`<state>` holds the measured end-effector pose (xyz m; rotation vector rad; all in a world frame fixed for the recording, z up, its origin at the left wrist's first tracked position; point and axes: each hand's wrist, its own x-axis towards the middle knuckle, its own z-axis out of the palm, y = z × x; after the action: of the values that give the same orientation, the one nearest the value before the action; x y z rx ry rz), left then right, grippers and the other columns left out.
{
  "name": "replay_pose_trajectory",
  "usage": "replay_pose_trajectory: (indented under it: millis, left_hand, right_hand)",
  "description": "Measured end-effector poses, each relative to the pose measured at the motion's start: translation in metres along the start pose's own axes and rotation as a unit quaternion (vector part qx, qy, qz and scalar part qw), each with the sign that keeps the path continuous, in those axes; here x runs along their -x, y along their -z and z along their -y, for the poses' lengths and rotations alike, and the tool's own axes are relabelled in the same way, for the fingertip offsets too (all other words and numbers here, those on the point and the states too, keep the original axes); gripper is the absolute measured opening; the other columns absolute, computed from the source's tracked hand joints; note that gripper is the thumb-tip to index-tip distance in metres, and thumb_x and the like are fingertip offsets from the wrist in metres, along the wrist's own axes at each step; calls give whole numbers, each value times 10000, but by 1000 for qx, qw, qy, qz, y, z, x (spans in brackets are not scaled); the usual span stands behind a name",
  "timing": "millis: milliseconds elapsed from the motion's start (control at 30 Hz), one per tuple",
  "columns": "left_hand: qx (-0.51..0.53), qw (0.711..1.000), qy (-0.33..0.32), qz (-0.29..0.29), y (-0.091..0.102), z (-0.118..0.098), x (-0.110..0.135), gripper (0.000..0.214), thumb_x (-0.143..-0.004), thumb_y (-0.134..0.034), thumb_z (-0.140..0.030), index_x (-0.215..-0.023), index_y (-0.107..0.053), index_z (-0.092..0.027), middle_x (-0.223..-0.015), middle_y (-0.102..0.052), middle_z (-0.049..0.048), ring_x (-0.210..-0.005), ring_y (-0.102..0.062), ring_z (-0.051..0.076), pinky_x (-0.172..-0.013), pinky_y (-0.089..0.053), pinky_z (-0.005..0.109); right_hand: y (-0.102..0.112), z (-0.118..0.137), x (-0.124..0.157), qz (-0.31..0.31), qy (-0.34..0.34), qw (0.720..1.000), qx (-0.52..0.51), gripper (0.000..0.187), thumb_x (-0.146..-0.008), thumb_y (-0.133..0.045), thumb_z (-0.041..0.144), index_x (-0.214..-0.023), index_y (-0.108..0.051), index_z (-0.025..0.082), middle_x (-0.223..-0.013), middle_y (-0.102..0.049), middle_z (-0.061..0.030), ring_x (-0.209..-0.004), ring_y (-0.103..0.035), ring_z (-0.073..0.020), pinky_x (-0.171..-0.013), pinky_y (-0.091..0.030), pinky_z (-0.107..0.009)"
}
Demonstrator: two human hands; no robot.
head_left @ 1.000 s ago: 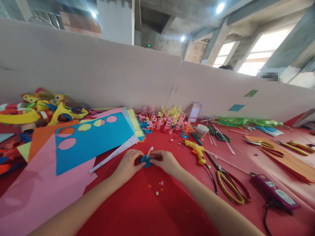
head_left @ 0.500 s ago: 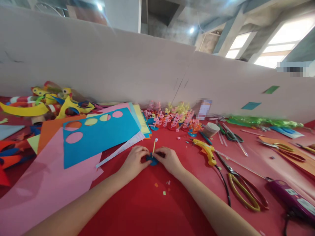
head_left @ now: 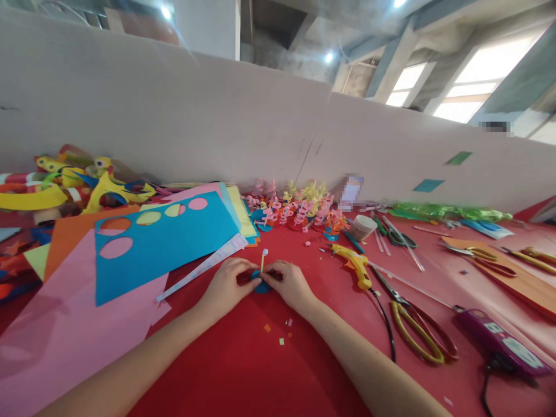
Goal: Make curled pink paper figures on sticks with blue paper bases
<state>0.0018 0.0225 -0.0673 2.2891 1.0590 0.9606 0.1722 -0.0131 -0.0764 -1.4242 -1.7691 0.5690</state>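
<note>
A small blue disc [head_left: 261, 287] lies on the red table in front of me, with a thin yellow stem [head_left: 262, 262] upright on it, tipped in white. My left hand [head_left: 231, 285] comes in from the left, its thumb and forefinger closed at the disc's edge. From the other side, my right hand [head_left: 290, 284] has its fingertips pinched at the foot of the stem. The fingers partly cover the disc, and what exactly the right fingertips grip is hard to see.
Blue sheet [head_left: 174, 249] with round cut-outs lies left on pink paper. Behind are several curly paper pieces [head_left: 299, 211] and a white cup [head_left: 363, 228]. On the right lie a yellow glue gun [head_left: 356, 265], scissors [head_left: 417, 330] and a purple tool [head_left: 499, 341]. Paper scraps [head_left: 281, 341] lie nearer.
The view has turned slightly to the right, so everything sits further left in the picture. Both hands stay at the blue disc, the right fingertips close against the stem's foot.
</note>
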Motion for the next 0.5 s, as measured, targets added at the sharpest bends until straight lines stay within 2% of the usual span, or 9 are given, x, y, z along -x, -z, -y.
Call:
replay_pose_trajectory:
  millis: [200, 333, 433, 500]
  left_hand:
    - [29, 999, 19, -13, -3, -2, -9, 100, -734, -642, -302, -772, -649, -209, -804, -688, 18, -808, -632, 197, -773, -495, 349]
    - [35, 999, 17, -22, -7, 0, -12, 131, -756, -610, -328, -713, -647, -210, -764, -671, 15, -768, -623, 189, -732, -493, 326]
    - [39, 999, 9, -23, -7, 2, -12, 158, -755, -603, -345, -683, -637, -209, -731, -659, 11, -734, -620, 185, -707, -489, 314]
    - [39, 999, 8, -25, -6, 2, -12, 177, -754, -595, -359, -668, -630, -207, -713, -656, 11, -713, -619, 185, -686, -487, 309]
  right_hand:
    - [-1, -1, -2, 3, -8, 1000, 27, 85, -774, -619, 194, -795, -701, 188, -723, -674, -29, -629, -584, -136, -583, -420, -213]
    - [-4, -2, -3, -5, 3, 1000, 13, 107, -792, -611, 235, -802, -709, 194, -731, -677, -30, -628, -583, -134, -591, -420, -218]
    - [-2, -2, -4, 6, -10, 1000, -18, 104, -766, -635, 243, -816, -714, 199, -743, -681, -30, -648, -595, -139, -608, -431, -227]
    - [2, -3, -5, 11, -40, 996, -76, 175, -701, -693, 271, -859, -707, 200, -770, -683, -27, -672, -606, -145, -621, -447, -237]
